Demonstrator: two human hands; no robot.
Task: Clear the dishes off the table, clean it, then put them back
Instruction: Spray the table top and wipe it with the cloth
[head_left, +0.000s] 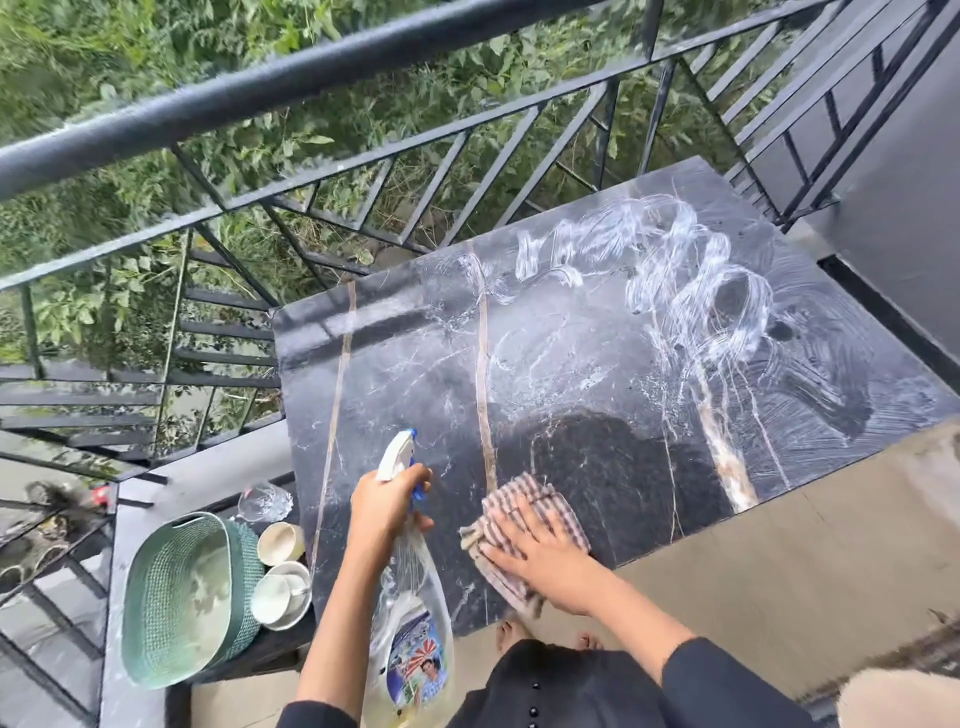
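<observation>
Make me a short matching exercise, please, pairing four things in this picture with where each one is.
Things:
1. spray bottle
2. checked cloth
3. green basket
4. soapy streaks

Places:
A. far part of the table
B. under the right hand
C. on the ledge left of the table
D. in the left hand

Pairs: 1-D, 2-B, 3-C, 4-A

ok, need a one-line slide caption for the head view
Left hand holds a spray bottle while the right hand presses a checked cloth on the foam-streaked marble table.
</observation>
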